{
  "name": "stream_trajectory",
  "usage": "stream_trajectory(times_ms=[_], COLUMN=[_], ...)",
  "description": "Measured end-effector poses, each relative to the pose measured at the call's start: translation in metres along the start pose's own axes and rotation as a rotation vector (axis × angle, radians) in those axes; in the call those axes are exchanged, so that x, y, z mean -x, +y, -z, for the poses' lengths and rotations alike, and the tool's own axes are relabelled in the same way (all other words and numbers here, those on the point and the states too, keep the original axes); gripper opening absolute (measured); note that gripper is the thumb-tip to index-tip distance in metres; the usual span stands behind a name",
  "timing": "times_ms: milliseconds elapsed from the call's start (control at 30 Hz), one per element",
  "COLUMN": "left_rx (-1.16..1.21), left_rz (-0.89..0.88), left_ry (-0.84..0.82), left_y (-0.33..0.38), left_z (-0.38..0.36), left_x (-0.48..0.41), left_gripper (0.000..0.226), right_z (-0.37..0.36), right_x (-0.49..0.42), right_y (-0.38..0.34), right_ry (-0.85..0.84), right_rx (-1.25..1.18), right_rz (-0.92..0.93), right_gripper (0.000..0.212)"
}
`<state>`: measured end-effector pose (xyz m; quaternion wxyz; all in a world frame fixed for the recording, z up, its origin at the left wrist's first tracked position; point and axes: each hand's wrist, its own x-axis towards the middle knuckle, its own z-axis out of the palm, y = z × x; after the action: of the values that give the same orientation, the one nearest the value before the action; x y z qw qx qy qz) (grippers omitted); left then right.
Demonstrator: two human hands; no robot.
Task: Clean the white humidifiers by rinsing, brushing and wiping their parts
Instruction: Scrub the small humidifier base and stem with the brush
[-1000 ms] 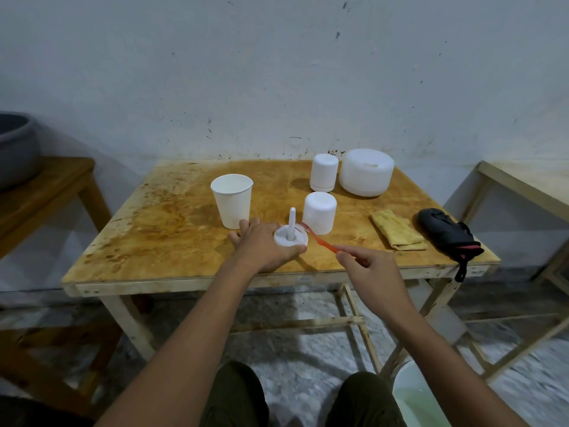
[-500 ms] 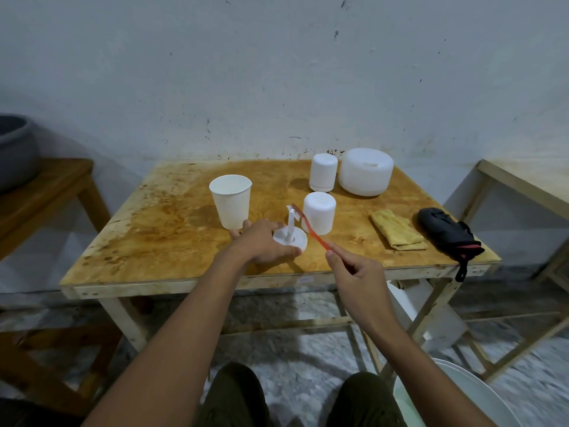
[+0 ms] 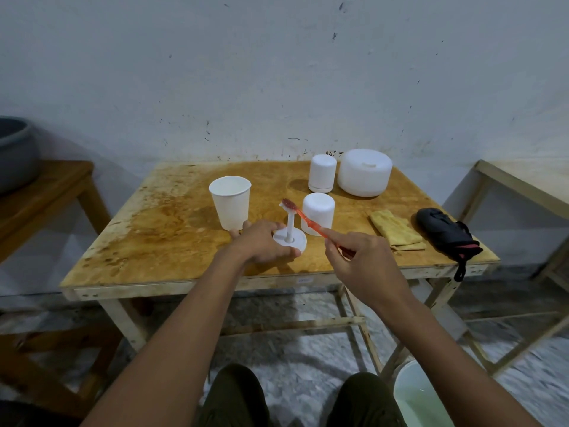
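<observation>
The left hand [image 3: 261, 245] grips the white disc part [image 3: 297, 239] from the side. It holds the part just above the front middle of the table [image 3: 160, 229], with the thin stem [image 3: 290, 226] upright. The right hand [image 3: 366, 266] pinches the handle of the red toothbrush [image 3: 311, 221] between thumb and fingers. One second ago the brush head was low, near the rim of the disc; now it is up at the top end of the stem (it looks to touch the tip, though the picture is a little blurred there). The disc itself stays in nearly the same place. Behind it stand the paper cup [image 3: 230, 201] and a small white cylinder [image 3: 318, 212], unchanged. The yellow cloth [image 3: 395, 231] lies to the right.
</observation>
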<state>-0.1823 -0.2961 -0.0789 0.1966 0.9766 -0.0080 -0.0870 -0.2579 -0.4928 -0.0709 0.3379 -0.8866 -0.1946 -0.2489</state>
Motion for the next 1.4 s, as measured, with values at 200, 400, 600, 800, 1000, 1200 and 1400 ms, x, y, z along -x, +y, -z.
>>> stream_trajectory(times_ms=[200,400,600,800,1000,1200,1400], left_rx=[0.034,0.057,0.057,0.05,0.042,0.054,0.061], left_rz=[0.008,0.001,0.001,0.01,0.009,0.012,0.005], left_ry=[0.012,0.015,0.015,0.003,0.007,0.022,0.044], left_y=[-0.003,-0.005,-0.007,-0.004,-0.005,-0.005,-0.004], left_z=[-0.002,-0.004,-0.006,-0.004,-0.005,-0.006,-0.009], left_x=[-0.002,-0.002,-0.005,-0.003,-0.005,-0.005,-0.002], left_gripper=[0.08,0.082,0.084,0.083,0.085,0.084,0.083], right_z=[0.004,0.003,-0.002,-0.006,-0.008,-0.025,-0.045], right_x=[-0.004,-0.001,0.006,0.008,0.017,0.034,0.056], right_y=[-0.001,0.002,0.004,0.006,-0.005,-0.018,-0.024], right_ry=[-0.091,-0.107,-0.086,-0.01,-0.03,0.058,0.087], right_rx=[0.295,0.402,0.366,0.148,-0.233,-0.376,-0.455], right_rz=[0.221,0.292,0.268,0.122,-0.196,-0.341,-0.493], right_gripper=[0.036,0.042,0.041,0.041,0.035,0.032,0.032])
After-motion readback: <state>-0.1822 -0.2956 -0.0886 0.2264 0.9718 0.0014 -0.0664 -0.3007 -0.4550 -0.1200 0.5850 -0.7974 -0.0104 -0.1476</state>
